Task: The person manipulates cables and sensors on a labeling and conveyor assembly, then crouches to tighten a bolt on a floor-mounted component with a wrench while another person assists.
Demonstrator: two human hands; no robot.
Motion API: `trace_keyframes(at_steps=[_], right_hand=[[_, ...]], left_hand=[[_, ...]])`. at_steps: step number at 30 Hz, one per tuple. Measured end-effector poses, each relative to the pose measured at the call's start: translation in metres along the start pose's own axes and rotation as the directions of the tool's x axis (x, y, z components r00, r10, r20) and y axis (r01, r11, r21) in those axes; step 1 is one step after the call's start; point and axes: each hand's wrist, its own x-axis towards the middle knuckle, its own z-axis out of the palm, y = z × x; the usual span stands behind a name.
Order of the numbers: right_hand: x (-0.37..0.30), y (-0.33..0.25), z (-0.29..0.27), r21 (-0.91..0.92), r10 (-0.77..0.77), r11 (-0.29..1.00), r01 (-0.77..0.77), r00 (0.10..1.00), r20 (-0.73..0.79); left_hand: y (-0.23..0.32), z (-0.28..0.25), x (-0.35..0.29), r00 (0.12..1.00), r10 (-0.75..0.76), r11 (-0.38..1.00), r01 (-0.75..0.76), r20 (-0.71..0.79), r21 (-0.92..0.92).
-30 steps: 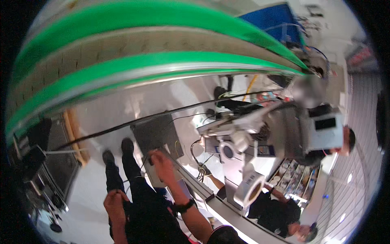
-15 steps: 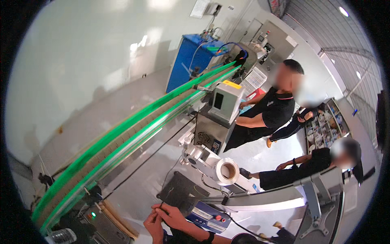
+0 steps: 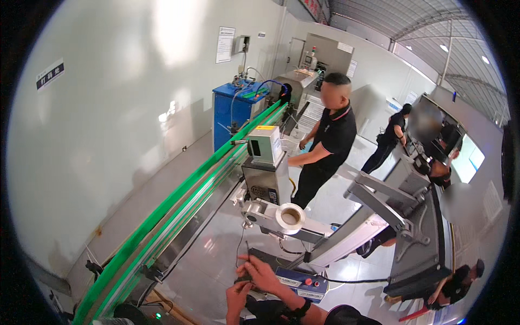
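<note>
Thin dark stick [image 3: 247, 248] is seen at the fingertips of the right hand [image 3: 264, 274], above the floor and to the right of the near edge of the green-sided conveyor [image 3: 162, 246]. It looks narrow and plain, and its lower end is hidden by the fingers. Its long axis is set almost straight up and down in the view, with its free end pointed up and away from the body. The right hand's fingers are bent and partly closed, but whether the stick is gripped cannot be told. The left hand [image 3: 238, 296] is curled just beside the right; what is held in it cannot be told. A blue control box [image 3: 311, 288] is seen near the right wrist.
</note>
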Motion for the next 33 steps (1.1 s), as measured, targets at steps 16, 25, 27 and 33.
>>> trace_keyframes(at_steps=[16,25,27,33], right_hand=[[0.001,-0.016,-0.096,-0.058,-0.184,0.982,0.177,0.87,-0.458],[0.066,-0.011,-0.22,0.282,0.011,0.863,0.419,0.543,-0.84],[0.073,0.007,-0.246,0.322,0.13,0.894,0.311,0.507,-0.852],[0.093,0.04,-0.277,0.223,0.061,0.926,0.306,0.461,-0.886]], left_hand=[[0.038,0.088,0.027,0.964,0.131,0.98,-0.162,0.233,0.116],[0.019,0.084,0.031,0.961,0.208,0.971,-0.225,0.184,0.08],[0.015,0.078,0.033,0.978,0.161,0.975,-0.178,0.13,0.134],[-0.007,0.043,0.04,0.983,0.181,0.983,-0.181,0.004,0.008]])
